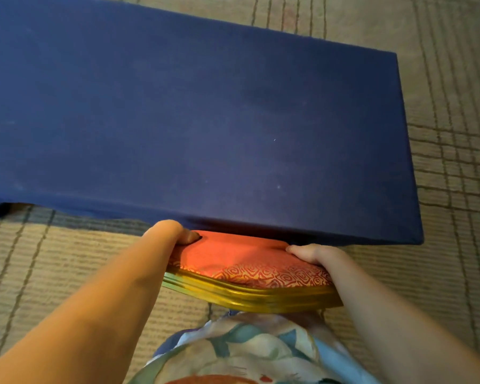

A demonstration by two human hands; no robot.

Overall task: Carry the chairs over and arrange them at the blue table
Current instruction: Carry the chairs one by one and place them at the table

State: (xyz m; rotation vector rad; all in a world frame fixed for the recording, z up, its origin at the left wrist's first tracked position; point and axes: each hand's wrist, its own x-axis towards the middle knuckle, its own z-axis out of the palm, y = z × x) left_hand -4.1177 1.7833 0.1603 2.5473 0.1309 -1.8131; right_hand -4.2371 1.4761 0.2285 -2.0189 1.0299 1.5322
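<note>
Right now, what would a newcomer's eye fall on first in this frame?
The blue table fills most of the upper frame. At its near edge, bottom centre, a red-cushioned chair with a gold frame reaches partly under it, gripped at its sides by the left hand and right hand.

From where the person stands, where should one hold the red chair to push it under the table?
At the two side edges of the red cushion, reached from the near side, as the left hand and right hand grip now. Its far end is hidden under the blue table, and the gold frame gives a firm rim; holding both sides should keep it straight.
</note>
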